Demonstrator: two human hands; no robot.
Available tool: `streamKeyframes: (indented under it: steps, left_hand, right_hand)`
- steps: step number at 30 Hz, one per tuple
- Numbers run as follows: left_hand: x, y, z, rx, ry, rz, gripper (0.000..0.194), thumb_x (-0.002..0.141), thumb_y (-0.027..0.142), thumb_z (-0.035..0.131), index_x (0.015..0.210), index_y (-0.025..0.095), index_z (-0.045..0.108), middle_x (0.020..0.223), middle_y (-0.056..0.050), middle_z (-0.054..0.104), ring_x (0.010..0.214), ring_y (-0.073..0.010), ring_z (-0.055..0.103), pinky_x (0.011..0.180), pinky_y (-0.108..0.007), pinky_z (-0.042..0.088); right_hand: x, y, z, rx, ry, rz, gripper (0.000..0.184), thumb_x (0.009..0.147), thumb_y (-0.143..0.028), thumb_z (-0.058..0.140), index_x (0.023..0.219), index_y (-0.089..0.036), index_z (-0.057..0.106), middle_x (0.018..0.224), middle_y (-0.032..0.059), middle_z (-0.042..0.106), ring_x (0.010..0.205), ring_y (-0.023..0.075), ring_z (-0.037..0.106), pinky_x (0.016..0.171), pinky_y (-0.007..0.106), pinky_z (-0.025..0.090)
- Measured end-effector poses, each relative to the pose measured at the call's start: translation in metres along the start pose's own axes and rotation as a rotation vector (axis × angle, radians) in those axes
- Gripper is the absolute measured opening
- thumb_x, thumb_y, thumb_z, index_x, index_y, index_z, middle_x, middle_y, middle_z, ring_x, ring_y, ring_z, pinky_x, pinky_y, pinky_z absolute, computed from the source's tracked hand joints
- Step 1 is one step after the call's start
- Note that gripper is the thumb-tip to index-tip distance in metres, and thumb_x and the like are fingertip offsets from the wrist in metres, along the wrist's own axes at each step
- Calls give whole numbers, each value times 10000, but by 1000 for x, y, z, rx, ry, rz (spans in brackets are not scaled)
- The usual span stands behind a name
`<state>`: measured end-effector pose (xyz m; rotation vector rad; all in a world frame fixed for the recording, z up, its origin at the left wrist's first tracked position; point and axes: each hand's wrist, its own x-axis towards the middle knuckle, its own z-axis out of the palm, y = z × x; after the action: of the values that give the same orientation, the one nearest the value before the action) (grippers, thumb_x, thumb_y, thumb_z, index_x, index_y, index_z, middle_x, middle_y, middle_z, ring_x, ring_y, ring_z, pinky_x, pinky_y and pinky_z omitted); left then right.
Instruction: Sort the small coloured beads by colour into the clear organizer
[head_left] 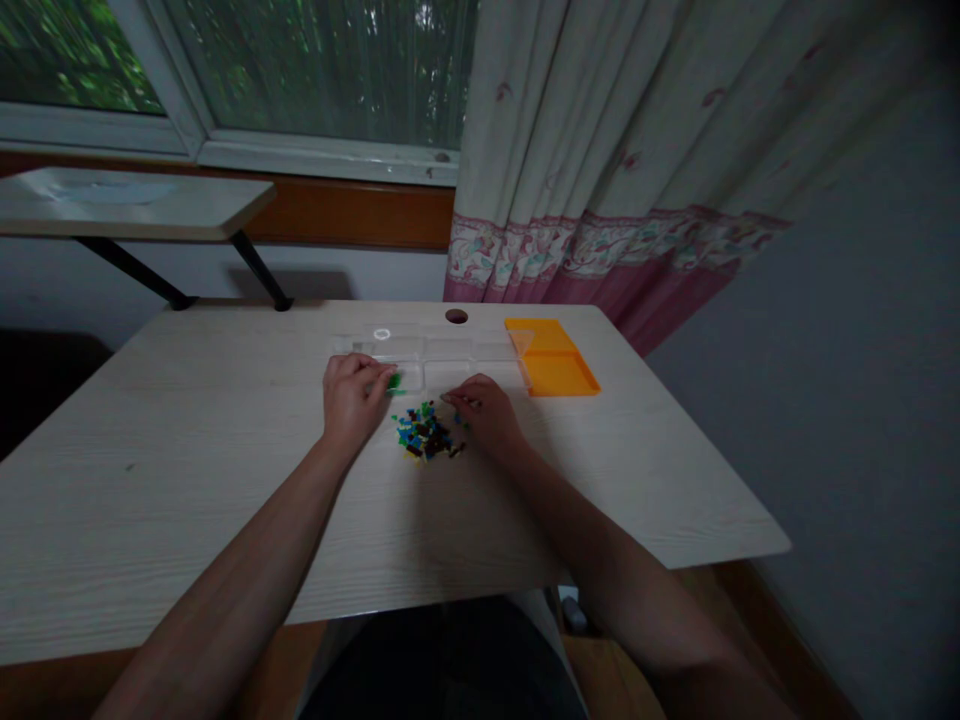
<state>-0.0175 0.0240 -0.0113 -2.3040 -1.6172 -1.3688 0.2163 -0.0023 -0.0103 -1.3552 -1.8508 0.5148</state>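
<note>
A small mixed pile of toy building bricks (426, 435), blue, green, dark brown and some yellow, lies on the table between my hands. Behind it stretches a clear plastic tray (448, 360) divided into compartments. My left hand (352, 395) is at the tray's front left, its fingers pinched together beside some green bricks (395, 381); what is between the fingertips is too small to make out. Over the right edge of the pile, my right hand (489, 412) has thumb and forefinger closed, and whatever they pinch is too tiny to name.
An orange tray (562, 373) sits at the right end of the clear one, partly beneath it. A round cable hole (456, 316) is near the back edge of the table (225, 480). At back left stands a raised shelf (217, 205) on dark legs. A curtain (570, 200) hangs behind.
</note>
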Motion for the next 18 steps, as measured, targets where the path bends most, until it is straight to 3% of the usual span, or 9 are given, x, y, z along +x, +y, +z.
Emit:
streamKeyframes:
  steps: [8,12,18]
  left_hand:
    - [-6,25,1,-168,-190,333,277,949,322,575,1202,276,677,986,-47,650,970,-204,541,894,-384,427]
    - [-7,30,1,-188,-225,393,313,947,299,580,1252,285,650,981,-48,643,965,-203,533,873,-377,425]
    - [-7,31,1,-198,-178,407,229,928,289,616,1140,278,702,934,-35,650,919,-189,531,835,-354,433]
  right_hand:
    - [0,-3,-1,218,-4,39,186,877,-353,649,840,-212,764,811,17,633,784,141,590,722,270,447]
    - [0,-4,-1,258,-48,34,185,886,-364,641,847,-226,759,811,9,652,801,137,598,748,264,449]
    - [-1,-6,3,286,-101,49,205,887,-390,638,847,-227,757,819,7,664,793,133,602,734,248,453]
